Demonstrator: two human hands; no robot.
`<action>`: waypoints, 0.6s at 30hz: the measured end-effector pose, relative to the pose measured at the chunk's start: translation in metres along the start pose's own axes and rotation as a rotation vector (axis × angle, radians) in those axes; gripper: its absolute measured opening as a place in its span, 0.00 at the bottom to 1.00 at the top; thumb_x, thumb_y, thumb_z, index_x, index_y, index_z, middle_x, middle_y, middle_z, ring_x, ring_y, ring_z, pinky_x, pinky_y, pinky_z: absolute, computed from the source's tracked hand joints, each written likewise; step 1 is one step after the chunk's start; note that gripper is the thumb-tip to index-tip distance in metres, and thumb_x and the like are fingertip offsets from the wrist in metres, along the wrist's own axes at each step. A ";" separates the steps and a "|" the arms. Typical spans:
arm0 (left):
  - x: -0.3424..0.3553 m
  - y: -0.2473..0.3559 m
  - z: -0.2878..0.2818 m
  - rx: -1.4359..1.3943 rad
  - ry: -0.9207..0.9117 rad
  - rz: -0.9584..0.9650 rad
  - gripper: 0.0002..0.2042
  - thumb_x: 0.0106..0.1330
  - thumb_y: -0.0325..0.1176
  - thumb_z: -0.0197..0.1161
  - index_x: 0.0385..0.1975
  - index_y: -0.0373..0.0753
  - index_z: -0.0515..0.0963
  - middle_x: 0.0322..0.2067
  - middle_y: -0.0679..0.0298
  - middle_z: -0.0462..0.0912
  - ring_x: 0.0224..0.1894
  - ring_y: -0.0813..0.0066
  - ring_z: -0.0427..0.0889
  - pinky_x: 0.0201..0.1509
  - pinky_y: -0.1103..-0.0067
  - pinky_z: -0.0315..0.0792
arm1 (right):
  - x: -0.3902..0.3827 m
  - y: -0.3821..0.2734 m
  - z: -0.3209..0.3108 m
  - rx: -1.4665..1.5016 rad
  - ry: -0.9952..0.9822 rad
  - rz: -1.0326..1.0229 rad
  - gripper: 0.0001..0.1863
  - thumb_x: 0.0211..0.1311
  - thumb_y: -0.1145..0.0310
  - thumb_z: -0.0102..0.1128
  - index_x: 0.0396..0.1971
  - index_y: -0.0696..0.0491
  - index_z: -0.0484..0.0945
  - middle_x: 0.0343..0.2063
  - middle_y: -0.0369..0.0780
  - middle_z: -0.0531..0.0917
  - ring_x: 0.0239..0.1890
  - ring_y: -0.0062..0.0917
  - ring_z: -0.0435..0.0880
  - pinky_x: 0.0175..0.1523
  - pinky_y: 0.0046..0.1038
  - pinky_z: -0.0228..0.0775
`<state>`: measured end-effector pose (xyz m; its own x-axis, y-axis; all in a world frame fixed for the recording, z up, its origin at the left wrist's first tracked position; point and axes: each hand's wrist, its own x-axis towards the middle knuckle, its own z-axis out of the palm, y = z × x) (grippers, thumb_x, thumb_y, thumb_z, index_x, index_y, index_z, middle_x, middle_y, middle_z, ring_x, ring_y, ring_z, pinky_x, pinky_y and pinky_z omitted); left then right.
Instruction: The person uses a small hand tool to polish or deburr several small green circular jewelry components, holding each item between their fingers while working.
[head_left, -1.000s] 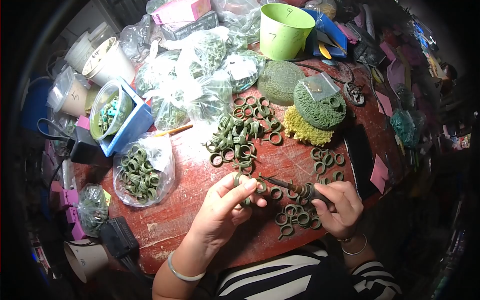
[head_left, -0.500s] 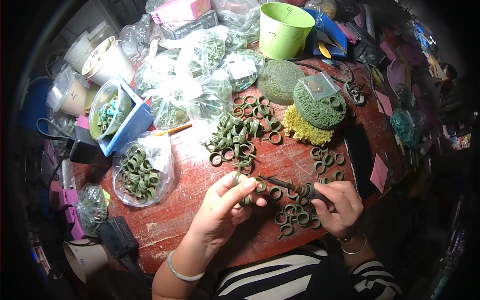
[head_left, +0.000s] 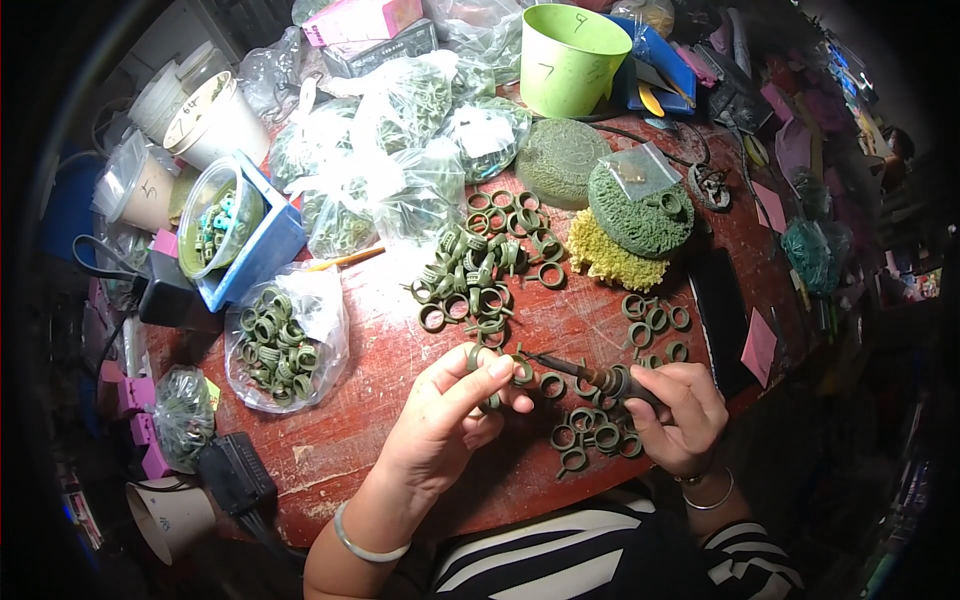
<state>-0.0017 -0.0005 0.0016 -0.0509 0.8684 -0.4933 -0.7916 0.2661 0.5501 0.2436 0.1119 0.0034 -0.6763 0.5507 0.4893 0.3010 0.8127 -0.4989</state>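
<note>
My left hand is closed, pinching a small dark green ring between thumb and fingers; more green shows among its fingers. My right hand grips the dark handle of a soldering-iron-like tool. The tool's thin tip points left and lies close to the pinched ring; whether they touch I cannot tell. Beyond my left hand spreads a heap of green rings with short stems. A second group of rings lies under the tool, and several more rings lie farther right.
An open plastic bag of rings lies at left. Filled clear bags crowd the back, beside a light green bucket. Round green blocks rest near a yellow sponge-like piece. A black phone-like slab lies at right.
Both hands hold nearly the same pose. The tool and its tip have shifted very slightly; nothing was taken up or let go.
</note>
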 end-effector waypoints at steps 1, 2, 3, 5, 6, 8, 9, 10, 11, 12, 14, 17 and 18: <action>0.000 0.000 0.000 0.000 0.000 -0.001 0.05 0.72 0.34 0.64 0.37 0.40 0.78 0.31 0.59 0.84 0.17 0.93 0.63 0.20 0.92 0.54 | 0.000 0.000 0.000 0.000 0.000 0.001 0.17 0.58 0.71 0.73 0.47 0.57 0.83 0.34 0.40 0.78 0.27 0.28 0.83 0.28 0.27 0.77; 0.000 0.000 0.001 0.001 0.007 0.000 0.05 0.72 0.34 0.64 0.37 0.40 0.78 0.31 0.60 0.83 0.18 0.92 0.64 0.20 0.92 0.54 | 0.000 0.000 0.000 -0.001 0.000 -0.002 0.17 0.58 0.71 0.73 0.47 0.57 0.83 0.34 0.40 0.78 0.27 0.28 0.83 0.28 0.26 0.77; -0.001 0.000 0.002 0.003 0.013 0.001 0.05 0.72 0.34 0.64 0.37 0.40 0.78 0.31 0.60 0.83 0.19 0.92 0.65 0.20 0.92 0.54 | 0.000 0.000 0.000 -0.001 0.000 -0.004 0.17 0.58 0.71 0.73 0.47 0.57 0.83 0.35 0.40 0.78 0.27 0.27 0.83 0.28 0.26 0.77; 0.000 -0.001 0.001 0.000 0.016 0.007 0.05 0.72 0.34 0.64 0.37 0.40 0.78 0.31 0.60 0.83 0.19 0.92 0.66 0.20 0.92 0.54 | 0.001 0.000 0.001 -0.001 -0.001 -0.004 0.17 0.58 0.71 0.73 0.47 0.57 0.83 0.35 0.40 0.78 0.27 0.27 0.83 0.28 0.26 0.77; 0.000 -0.002 0.001 -0.003 0.019 0.014 0.05 0.72 0.34 0.64 0.37 0.40 0.78 0.31 0.60 0.83 0.20 0.92 0.67 0.20 0.92 0.54 | 0.001 0.000 0.001 -0.001 -0.002 -0.005 0.17 0.58 0.71 0.73 0.47 0.57 0.83 0.34 0.40 0.78 0.27 0.27 0.83 0.28 0.26 0.77; 0.000 -0.001 0.002 -0.002 0.021 0.014 0.05 0.72 0.34 0.64 0.37 0.40 0.78 0.31 0.60 0.83 0.20 0.92 0.66 0.20 0.92 0.54 | 0.000 0.000 0.001 -0.003 -0.002 -0.001 0.17 0.58 0.71 0.73 0.47 0.57 0.83 0.34 0.40 0.78 0.26 0.27 0.83 0.28 0.26 0.77; 0.000 -0.001 0.002 -0.001 0.024 0.015 0.05 0.72 0.34 0.64 0.37 0.40 0.78 0.31 0.60 0.83 0.20 0.92 0.66 0.20 0.92 0.54 | 0.000 0.001 0.001 -0.005 -0.003 0.002 0.17 0.58 0.71 0.73 0.47 0.57 0.83 0.34 0.40 0.78 0.26 0.27 0.83 0.28 0.26 0.77; 0.000 -0.001 0.002 -0.001 0.024 0.015 0.05 0.72 0.34 0.64 0.37 0.40 0.78 0.31 0.60 0.83 0.20 0.92 0.66 0.20 0.92 0.54 | 0.000 0.000 0.001 -0.004 -0.003 0.001 0.17 0.58 0.71 0.73 0.47 0.57 0.83 0.34 0.40 0.78 0.26 0.27 0.83 0.28 0.26 0.77; 0.000 -0.001 0.001 0.000 0.021 0.012 0.05 0.72 0.34 0.64 0.37 0.40 0.78 0.31 0.60 0.83 0.19 0.92 0.65 0.20 0.92 0.54 | 0.000 0.000 0.000 -0.007 -0.003 -0.001 0.17 0.58 0.71 0.73 0.47 0.57 0.83 0.34 0.40 0.78 0.26 0.27 0.83 0.28 0.26 0.76; 0.000 -0.001 0.001 0.000 0.017 0.009 0.05 0.72 0.34 0.64 0.37 0.40 0.78 0.31 0.60 0.83 0.18 0.92 0.64 0.20 0.92 0.54 | 0.000 0.000 0.000 -0.010 -0.002 -0.003 0.17 0.58 0.71 0.73 0.47 0.57 0.83 0.34 0.40 0.78 0.26 0.27 0.83 0.28 0.26 0.76; 0.000 -0.001 -0.001 0.000 0.010 0.006 0.05 0.72 0.34 0.64 0.37 0.40 0.78 0.31 0.59 0.84 0.18 0.92 0.63 0.20 0.92 0.54 | 0.000 0.001 0.000 -0.004 0.002 -0.005 0.17 0.58 0.71 0.73 0.47 0.57 0.84 0.34 0.40 0.78 0.26 0.27 0.83 0.28 0.26 0.76; 0.001 -0.001 0.000 0.005 0.009 -0.001 0.05 0.72 0.34 0.64 0.37 0.41 0.78 0.30 0.59 0.84 0.17 0.92 0.62 0.20 0.92 0.54 | 0.000 0.001 0.000 0.003 0.007 -0.003 0.17 0.58 0.71 0.73 0.47 0.57 0.84 0.34 0.40 0.79 0.27 0.27 0.83 0.28 0.26 0.76; 0.001 -0.001 0.001 0.009 0.016 -0.005 0.05 0.72 0.34 0.64 0.37 0.41 0.78 0.30 0.59 0.84 0.17 0.93 0.61 0.20 0.92 0.54 | 0.000 0.000 0.000 0.005 0.007 0.000 0.17 0.58 0.70 0.73 0.47 0.57 0.84 0.34 0.40 0.79 0.27 0.27 0.83 0.28 0.26 0.76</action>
<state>-0.0010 0.0001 0.0014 -0.0572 0.8601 -0.5069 -0.7864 0.2739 0.5536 0.2434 0.1123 0.0031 -0.6718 0.5517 0.4944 0.2976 0.8121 -0.5019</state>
